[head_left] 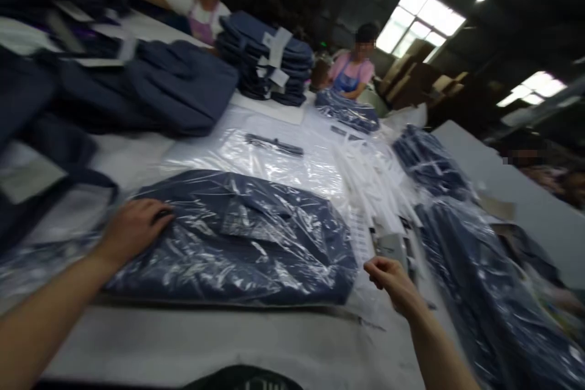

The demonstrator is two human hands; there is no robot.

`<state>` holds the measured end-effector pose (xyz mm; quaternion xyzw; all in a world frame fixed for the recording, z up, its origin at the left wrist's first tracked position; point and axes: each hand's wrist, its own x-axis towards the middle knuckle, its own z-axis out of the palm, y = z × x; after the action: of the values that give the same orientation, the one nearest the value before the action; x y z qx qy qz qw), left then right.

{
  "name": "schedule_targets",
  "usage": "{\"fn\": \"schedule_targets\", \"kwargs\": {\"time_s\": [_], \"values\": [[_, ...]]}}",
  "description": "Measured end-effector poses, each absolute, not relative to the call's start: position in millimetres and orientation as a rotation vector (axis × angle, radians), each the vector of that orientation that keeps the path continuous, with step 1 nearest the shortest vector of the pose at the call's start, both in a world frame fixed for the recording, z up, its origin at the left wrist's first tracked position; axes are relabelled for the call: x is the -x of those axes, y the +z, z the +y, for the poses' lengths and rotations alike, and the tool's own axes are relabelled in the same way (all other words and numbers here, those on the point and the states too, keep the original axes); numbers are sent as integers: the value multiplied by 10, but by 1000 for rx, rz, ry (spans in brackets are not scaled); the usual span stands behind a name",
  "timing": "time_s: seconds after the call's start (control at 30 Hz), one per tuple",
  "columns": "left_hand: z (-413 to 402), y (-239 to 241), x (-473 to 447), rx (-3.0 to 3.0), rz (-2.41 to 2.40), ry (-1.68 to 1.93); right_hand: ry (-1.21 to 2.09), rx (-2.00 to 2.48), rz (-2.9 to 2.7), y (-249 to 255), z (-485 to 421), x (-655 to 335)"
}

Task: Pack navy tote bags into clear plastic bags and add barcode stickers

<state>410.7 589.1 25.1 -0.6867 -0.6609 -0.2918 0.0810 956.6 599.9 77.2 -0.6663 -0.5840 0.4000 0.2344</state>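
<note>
A folded navy fabric article [256, 237] lies in front of me inside a shiny clear plastic bag. My left hand [132, 231] rests on its left end, fingers laid forward over the plastic. Something dark shows between thumb and forefinger, and I cannot tell if it is a separate thing. Just off the bag's right end is my right hand [388, 280], its fingers closed in a pinch. Whatever is in that pinch, if anything, is too small to make out. Behind the bagged article, flat clear plastic bags [205, 146] carry a bundle of dark strips [274, 144].
Loose navy articles [178, 85] with pale tags crowd the left. A folded navy stack [265, 61] stands at the back. White strips [375, 177] lie to the right, beside more bagged navy articles [475, 274]. Two co-workers [201, 18] [351, 70] are across the table.
</note>
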Motion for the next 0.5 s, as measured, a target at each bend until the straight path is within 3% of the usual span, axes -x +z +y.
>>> {"fn": "schedule_targets", "kwargs": {"time_s": [0.17,0.27,0.4,0.5], "values": [[5694,178,-3857,2006,-2037,-752,1624,1081,-2228,1129,6445,-7361],[5743,156,-3941,1990,-2066,-758,1706,721,-2566,1111,6455,-6196],[5694,119,-3963,1977,-2089,-744,1038,941,-3103,851,6446,-5255],[5646,91,-3957,1970,-2109,-724,655,1235,-3119,800,6611,-5133]]}}
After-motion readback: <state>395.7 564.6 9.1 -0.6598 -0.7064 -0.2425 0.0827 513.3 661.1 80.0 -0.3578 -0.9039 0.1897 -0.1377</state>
